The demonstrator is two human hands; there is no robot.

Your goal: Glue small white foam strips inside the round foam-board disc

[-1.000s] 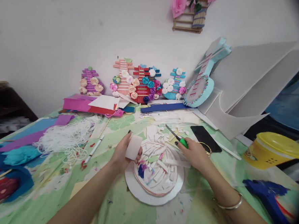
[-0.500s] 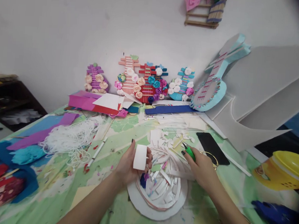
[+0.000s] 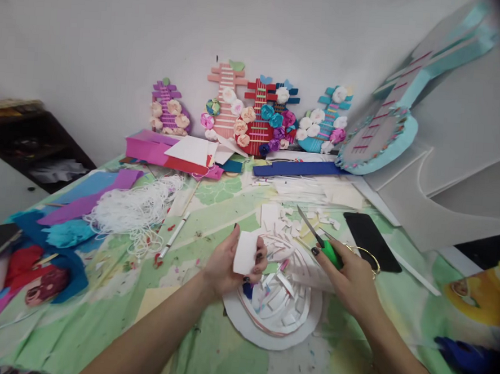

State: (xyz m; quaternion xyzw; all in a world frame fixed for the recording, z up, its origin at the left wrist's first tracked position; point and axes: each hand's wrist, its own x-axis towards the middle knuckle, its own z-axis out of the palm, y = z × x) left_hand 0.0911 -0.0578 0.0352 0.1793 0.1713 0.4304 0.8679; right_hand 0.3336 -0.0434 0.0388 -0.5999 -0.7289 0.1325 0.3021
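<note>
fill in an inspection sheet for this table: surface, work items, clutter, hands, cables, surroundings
surface: green patterned cover, scraps scattered
work items: white piece; green-handled cutting tool; round white base bearing strips
clutter: tangled white cord; black phone-like slab
hands: left hand holds white piece; right hand holds cutting tool
cables: nothing seen for certain
surroundings: pale wall behind; dark shelf at left

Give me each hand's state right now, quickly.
Left hand: closed, holding a small white piece.
Right hand: closed, holding a green-handled cutting tool.
</note>
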